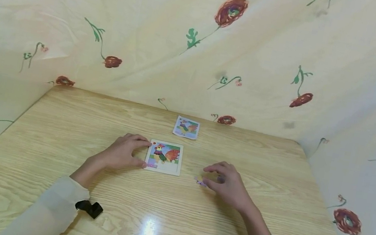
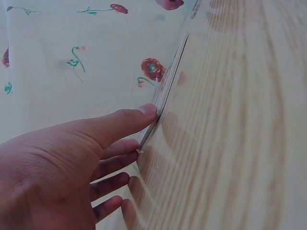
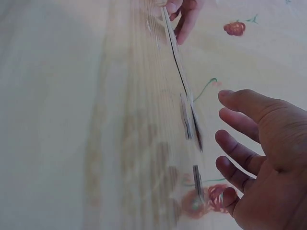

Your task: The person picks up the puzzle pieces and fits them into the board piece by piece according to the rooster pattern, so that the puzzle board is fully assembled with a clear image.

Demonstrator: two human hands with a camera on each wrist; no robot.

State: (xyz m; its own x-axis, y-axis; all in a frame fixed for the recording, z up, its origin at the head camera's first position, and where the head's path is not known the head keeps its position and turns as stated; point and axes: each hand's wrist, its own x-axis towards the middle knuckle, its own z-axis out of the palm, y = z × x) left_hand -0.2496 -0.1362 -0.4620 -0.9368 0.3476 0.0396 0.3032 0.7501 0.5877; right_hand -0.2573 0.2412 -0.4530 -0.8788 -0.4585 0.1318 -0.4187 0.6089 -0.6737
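A small square picture puzzle (image 1: 164, 157) with a white frame shows a rooster; a pale bare patch lies along its lower right. My left hand (image 1: 123, 151) holds its left side, index finger near the upper corner and thumb at the lower one. In the left wrist view the thumb of the left hand (image 2: 72, 153) rests at the board's edge. My right hand (image 1: 227, 183) hovers to the right of the puzzle, thumb and fingers apart, nothing between them. Loose puzzle pieces lie by it: a purplish one (image 1: 200, 182) near the thumb and a darker one (image 1: 221, 179) partly hidden by the fingers.
A square picture card (image 1: 186, 127) with the same rooster lies behind the puzzle, near the back edge of the wood-grain table (image 1: 109, 221). Flower-patterned cloth (image 1: 155, 44) hangs behind and at both sides. Each wrist wears a black strapped device.
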